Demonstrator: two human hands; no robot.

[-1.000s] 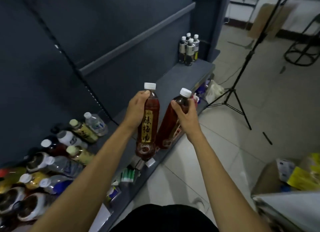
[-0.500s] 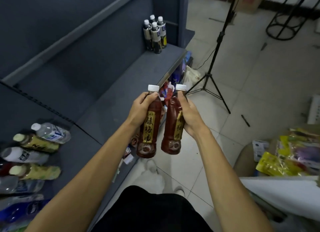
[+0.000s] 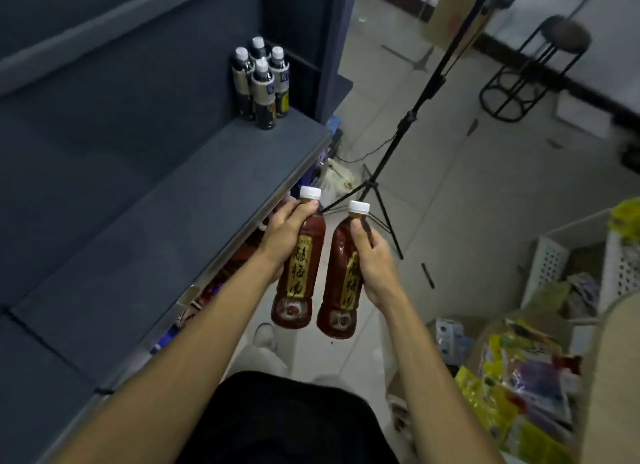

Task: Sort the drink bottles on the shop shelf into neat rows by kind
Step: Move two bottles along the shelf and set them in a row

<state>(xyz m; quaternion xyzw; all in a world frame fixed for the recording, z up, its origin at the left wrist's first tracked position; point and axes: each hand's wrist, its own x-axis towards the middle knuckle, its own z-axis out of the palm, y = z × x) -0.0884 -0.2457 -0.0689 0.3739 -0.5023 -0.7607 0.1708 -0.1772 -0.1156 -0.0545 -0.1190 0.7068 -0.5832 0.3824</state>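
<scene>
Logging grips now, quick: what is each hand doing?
Left hand: grips a red-brown plastic drink bottle with white cap by its shoulder.
Right hand: grips a matching red-brown bottle near its neck.

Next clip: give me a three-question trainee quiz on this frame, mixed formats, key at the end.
1. True or false: the left hand and right hand each hold a red-brown bottle.
2. How many dark bottles stand at the shelf's far end? A two, B four, C six.
3. Fill in: the left bottle and right bottle both have ___ caps.

Key: 1 true; 2 B; 3 white.
</scene>
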